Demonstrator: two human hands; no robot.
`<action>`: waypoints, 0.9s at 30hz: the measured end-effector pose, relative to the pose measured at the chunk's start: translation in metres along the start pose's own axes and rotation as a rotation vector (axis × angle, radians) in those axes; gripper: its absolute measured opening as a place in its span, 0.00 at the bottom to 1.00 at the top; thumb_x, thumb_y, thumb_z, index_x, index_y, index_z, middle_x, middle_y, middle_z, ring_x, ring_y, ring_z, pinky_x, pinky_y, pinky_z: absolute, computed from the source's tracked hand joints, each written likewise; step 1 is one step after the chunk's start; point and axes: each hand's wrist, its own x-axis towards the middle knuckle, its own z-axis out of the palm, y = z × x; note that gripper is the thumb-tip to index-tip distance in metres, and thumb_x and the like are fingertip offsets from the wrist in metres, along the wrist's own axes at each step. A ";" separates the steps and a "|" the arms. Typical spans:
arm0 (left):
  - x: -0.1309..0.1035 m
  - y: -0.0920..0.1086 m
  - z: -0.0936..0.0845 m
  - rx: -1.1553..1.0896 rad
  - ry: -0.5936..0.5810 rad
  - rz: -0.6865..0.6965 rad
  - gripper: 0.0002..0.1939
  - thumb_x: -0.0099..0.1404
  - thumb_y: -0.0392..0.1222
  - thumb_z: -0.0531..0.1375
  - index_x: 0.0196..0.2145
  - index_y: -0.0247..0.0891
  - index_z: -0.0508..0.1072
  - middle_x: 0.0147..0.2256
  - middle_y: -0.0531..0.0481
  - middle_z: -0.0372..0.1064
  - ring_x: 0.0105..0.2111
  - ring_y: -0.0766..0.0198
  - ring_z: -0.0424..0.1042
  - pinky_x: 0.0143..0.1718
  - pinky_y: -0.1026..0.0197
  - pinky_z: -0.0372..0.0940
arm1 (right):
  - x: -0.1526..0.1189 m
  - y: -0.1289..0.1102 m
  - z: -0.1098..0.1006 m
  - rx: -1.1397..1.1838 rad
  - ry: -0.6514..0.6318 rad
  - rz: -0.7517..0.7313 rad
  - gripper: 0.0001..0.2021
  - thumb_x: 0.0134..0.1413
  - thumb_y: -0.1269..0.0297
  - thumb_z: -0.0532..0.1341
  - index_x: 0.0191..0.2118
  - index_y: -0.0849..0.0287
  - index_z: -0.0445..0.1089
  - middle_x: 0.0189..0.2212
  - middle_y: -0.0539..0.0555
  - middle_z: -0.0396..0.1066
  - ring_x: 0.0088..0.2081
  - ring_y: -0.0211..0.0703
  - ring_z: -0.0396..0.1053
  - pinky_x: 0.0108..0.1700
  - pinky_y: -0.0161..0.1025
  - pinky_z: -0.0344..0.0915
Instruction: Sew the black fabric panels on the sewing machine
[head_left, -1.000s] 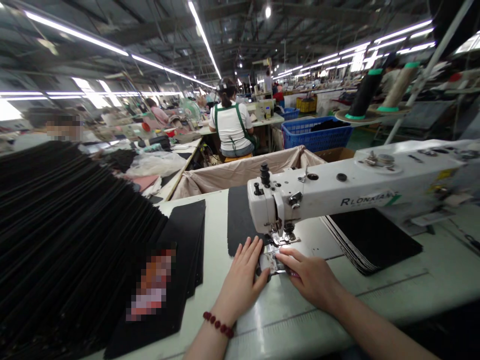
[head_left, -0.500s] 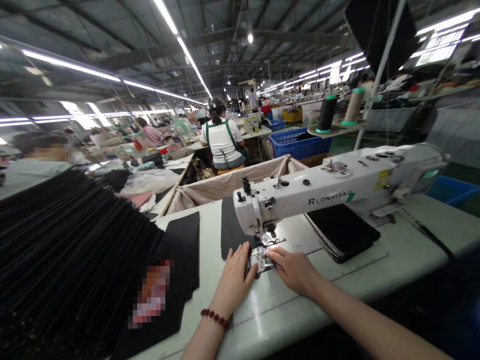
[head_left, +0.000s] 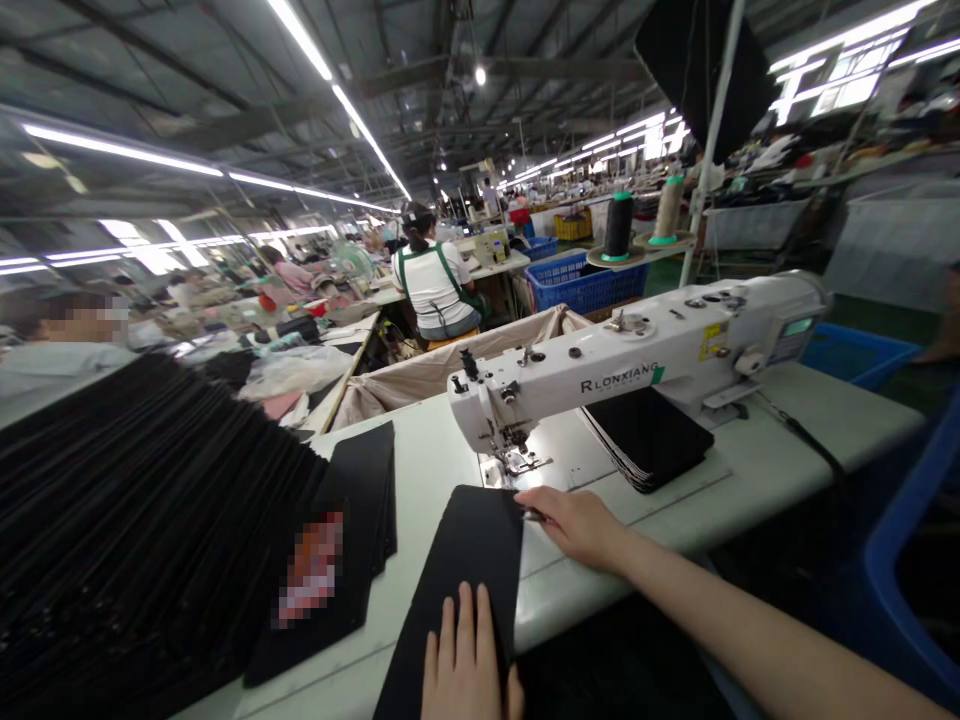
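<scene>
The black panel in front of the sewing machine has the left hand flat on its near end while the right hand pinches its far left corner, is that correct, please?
Not quite: in the head view the right hand pinches the black panel at its far right corner, just in front of the sewing machine. The left hand does lie flat on the near end.

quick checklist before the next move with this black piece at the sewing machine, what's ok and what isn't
1. Black piece flat on the table: ok.
2. Left hand pressed flat on the piece's near end: ok.
3. Right hand at the piece's far right corner, pinching something small; what it is: cannot tell.
4. Piece under the presser foot: not ok, its edge lies short of the foot.
5. Both hands clear of the needle: ok.
6. Thread through the needle: cannot tell.
</scene>
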 end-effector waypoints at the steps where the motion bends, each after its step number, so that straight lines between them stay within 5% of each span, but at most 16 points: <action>1: -0.011 0.004 0.000 0.001 -0.011 0.020 0.50 0.55 0.35 0.55 0.66 0.41 0.28 0.63 0.36 0.49 0.60 0.38 0.54 0.51 0.36 0.60 | -0.009 -0.003 0.000 -0.004 -0.032 -0.024 0.25 0.57 0.68 0.52 0.60 0.47 0.57 0.58 0.47 0.61 0.54 0.42 0.64 0.53 0.40 0.60; 4: -0.024 0.017 -0.008 -0.023 -0.048 0.080 0.54 0.48 0.26 0.52 0.66 0.45 0.24 0.63 0.43 0.50 0.61 0.44 0.52 0.55 0.38 0.57 | -0.042 -0.007 -0.001 -0.033 -0.091 -0.014 0.24 0.55 0.69 0.52 0.58 0.50 0.60 0.59 0.50 0.61 0.54 0.45 0.64 0.52 0.42 0.61; 7: -0.011 0.027 -0.023 -0.089 -0.112 0.199 0.55 0.46 0.23 0.49 0.66 0.48 0.26 0.65 0.49 0.45 0.63 0.49 0.48 0.58 0.39 0.54 | -0.075 0.000 -0.006 0.007 -0.025 0.106 0.23 0.53 0.72 0.52 0.54 0.51 0.65 0.56 0.50 0.65 0.51 0.45 0.67 0.52 0.42 0.62; 14: 0.043 0.067 -0.036 -0.244 -0.075 0.263 0.35 0.63 0.30 0.51 0.65 0.42 0.44 0.65 0.45 0.45 0.64 0.49 0.45 0.60 0.37 0.49 | -0.129 0.028 -0.019 0.353 0.406 0.363 0.14 0.63 0.60 0.49 0.49 0.53 0.67 0.44 0.52 0.73 0.44 0.41 0.70 0.48 0.37 0.64; 21: 0.086 0.122 -0.038 -0.387 -0.022 0.216 0.17 0.65 0.34 0.57 0.51 0.42 0.66 0.47 0.47 0.65 0.46 0.55 0.65 0.47 0.51 0.63 | -0.154 0.025 -0.015 0.260 0.294 0.508 0.12 0.62 0.53 0.52 0.38 0.53 0.67 0.30 0.48 0.72 0.33 0.42 0.71 0.36 0.37 0.63; 23: 0.092 0.130 -0.038 -0.386 -0.025 0.220 0.07 0.66 0.35 0.55 0.41 0.42 0.70 0.39 0.49 0.66 0.40 0.57 0.66 0.41 0.53 0.64 | -0.156 0.022 -0.014 0.224 0.265 0.504 0.12 0.63 0.53 0.50 0.39 0.52 0.66 0.31 0.48 0.72 0.33 0.42 0.70 0.35 0.37 0.62; 27: 0.093 0.134 -0.041 -0.412 -0.038 0.207 0.08 0.68 0.33 0.51 0.34 0.40 0.69 0.34 0.50 0.64 0.36 0.58 0.64 0.39 0.55 0.62 | -0.157 0.019 -0.010 0.112 0.224 0.468 0.10 0.65 0.56 0.48 0.40 0.53 0.63 0.33 0.49 0.71 0.34 0.42 0.70 0.34 0.37 0.59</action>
